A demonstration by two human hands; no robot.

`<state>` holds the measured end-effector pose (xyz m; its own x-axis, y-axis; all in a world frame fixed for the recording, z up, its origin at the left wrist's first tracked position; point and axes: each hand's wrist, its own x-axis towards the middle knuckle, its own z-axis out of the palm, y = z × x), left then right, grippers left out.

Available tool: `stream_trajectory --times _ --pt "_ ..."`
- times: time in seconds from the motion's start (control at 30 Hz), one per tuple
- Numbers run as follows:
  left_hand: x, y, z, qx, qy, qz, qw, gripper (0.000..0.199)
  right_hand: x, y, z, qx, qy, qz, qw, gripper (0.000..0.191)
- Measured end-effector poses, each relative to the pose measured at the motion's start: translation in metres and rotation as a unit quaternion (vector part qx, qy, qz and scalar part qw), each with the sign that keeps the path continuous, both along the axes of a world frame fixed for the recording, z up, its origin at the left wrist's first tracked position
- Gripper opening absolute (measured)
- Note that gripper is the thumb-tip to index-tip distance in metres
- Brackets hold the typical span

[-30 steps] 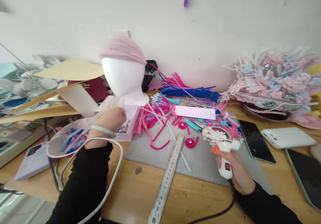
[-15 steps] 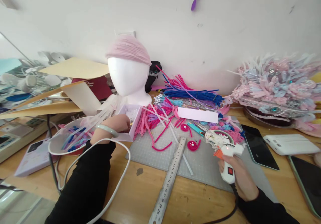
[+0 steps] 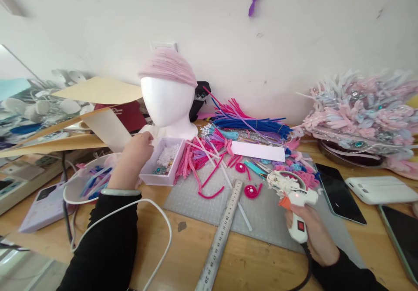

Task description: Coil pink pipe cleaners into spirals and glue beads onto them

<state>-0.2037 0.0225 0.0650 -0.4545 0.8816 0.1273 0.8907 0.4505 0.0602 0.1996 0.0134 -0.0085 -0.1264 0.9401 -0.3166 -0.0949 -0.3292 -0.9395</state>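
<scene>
My left hand (image 3: 139,149) is at the left edge of a lilac box (image 3: 158,179), fingers curled together; what they hold, if anything, is hidden. Inside the box lie white beads (image 3: 169,155) and small colourful gems. My right hand (image 3: 315,232) grips a white glue gun (image 3: 298,226) by its handle, and its nozzle end rests near a messy white glue-covered clump (image 3: 277,181). Two pink pipe-cleaner spirals (image 3: 251,191) with small pale centres lie on the grey cutting mat (image 3: 264,223). A bent pink pipe cleaner (image 3: 212,193) is to their left.
A metal ruler (image 3: 219,234) crosses the mat's front edge. Behind stand a white mannequin head (image 3: 166,102) and bundled pipe cleaners (image 3: 251,125). A white bowl (image 3: 70,197) is at left. Phones (image 3: 341,195) and a fluffy headpiece pile (image 3: 355,112) are at right. A white cable (image 3: 163,212) loops near my left arm.
My left hand has come out of the lilac box, moving up and left, so the beads and gems now show. My right hand keeps the glue gun in about the same place.
</scene>
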Motion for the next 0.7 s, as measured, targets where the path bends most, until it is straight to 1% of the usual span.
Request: stream_trajectory --times 0.1,0.17,0.27,0.33,0.4,0.5,0.57,0.7 --pt "-0.007 -0.003 -0.001 0.043 0.015 0.004 0.999 0.028 0.001 0.0 -0.002 0.008 -0.003 0.005 1.0 0.035" --pt "-0.005 -0.006 -0.001 0.055 0.056 -0.002 0.997 0.025 0.001 0.0 -0.003 0.015 -0.01 0.01 1.0 0.036" --pt "0.005 -0.01 0.0 0.048 0.14 -0.014 0.989 0.023 0.001 0.0 -0.002 0.014 -0.008 0.007 1.0 0.036" --pt "0.013 -0.009 0.0 0.025 0.173 -0.031 0.984 0.026 0.0 0.0 -0.001 0.01 -0.001 0.006 1.0 0.033" --pt "0.02 -0.006 -0.001 -0.029 0.171 -0.05 0.984 0.027 -0.001 0.0 -0.001 0.008 0.001 0.006 1.0 0.031" --pt "0.026 -0.001 -0.004 -0.1 0.136 -0.069 0.983 0.028 -0.002 0.0 -0.001 0.007 -0.002 0.008 1.0 0.034" --pt "0.027 0.002 -0.007 -0.12 0.118 -0.073 0.983 0.027 -0.002 0.0 0.0 0.006 0.001 0.009 1.0 0.036" --pt "0.023 0.005 -0.014 -0.125 0.08 -0.07 0.986 0.027 0.0 0.0 -0.001 0.004 -0.005 0.016 1.0 0.036"
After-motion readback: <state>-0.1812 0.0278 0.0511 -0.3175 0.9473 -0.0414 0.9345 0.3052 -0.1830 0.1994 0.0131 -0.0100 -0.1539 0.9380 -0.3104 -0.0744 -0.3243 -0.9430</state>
